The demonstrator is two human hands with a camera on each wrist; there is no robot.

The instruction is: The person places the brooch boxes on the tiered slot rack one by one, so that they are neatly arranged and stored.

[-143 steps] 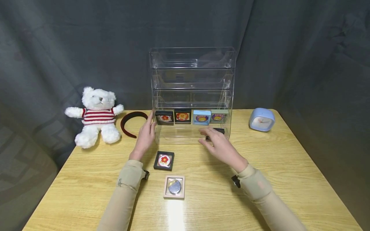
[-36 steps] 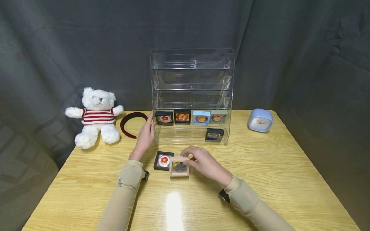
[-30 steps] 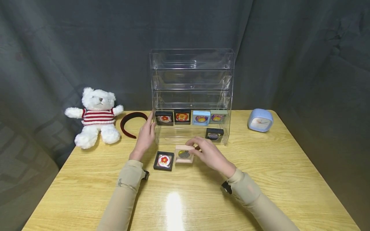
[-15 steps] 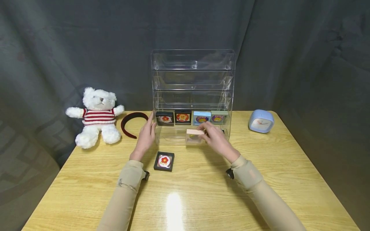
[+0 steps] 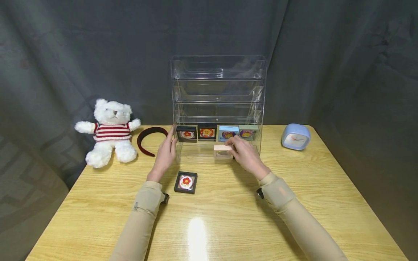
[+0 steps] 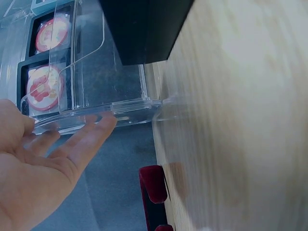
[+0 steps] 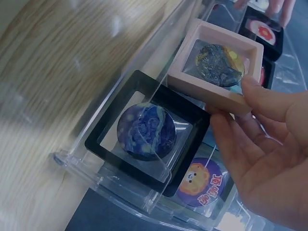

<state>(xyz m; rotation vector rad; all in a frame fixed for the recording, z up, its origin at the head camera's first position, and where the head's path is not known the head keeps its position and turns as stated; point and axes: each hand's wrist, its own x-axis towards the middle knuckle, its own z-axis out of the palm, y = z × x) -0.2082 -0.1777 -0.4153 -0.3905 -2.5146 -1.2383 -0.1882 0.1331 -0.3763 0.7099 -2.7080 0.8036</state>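
Observation:
A clear acrylic tiered rack (image 5: 217, 98) stands at the back of the table. My left hand (image 5: 165, 154) rests against its left side, fingers extended along the edge in the left wrist view. My right hand (image 5: 247, 156) pinches a pink square display frame (image 5: 222, 148) by its right side, at the front of the bottom tier. Inside this frame is a dark round badge (image 7: 219, 65) with a yellow patch. Close beside it, in the bottom tier, a black frame (image 7: 147, 132) holds a blue swirled badge; my right hand mostly covers it in the head view.
Several framed badges, among them a light blue frame (image 5: 228, 133), fill the tier above. A black frame with a flower badge (image 5: 186, 182) lies flat in front of the rack. A white teddy bear (image 5: 112, 132) and dark red headband (image 5: 141, 139) are left, a blue clock (image 5: 295, 137) right.
My right hand left the black frame in the bottom tier, took the pink frame from the table and carried it to that tier, lately shifting it slightly right. The left hand stayed put.

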